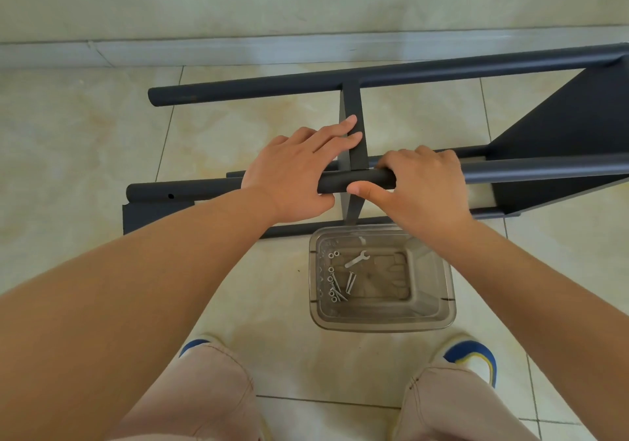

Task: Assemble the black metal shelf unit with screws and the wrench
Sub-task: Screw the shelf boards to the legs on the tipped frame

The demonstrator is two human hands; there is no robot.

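Single view only, head-mounted wide-angle. Looks forward and steeply down from standing or crouched height. Person's own knees (218, 393) and shoes (473, 359) sit at the bottom edge; both forearms enter from the lower corners. Floor (85, 127) fills most of the frame, and the wall base (238, 50) runs across the top, so the camera faces the wall. Close range: left hand (299, 171) and right hand (422, 185) sit near centre on the shelf frame (374, 81). Straight lines bow at the edges. No second view to overlap.
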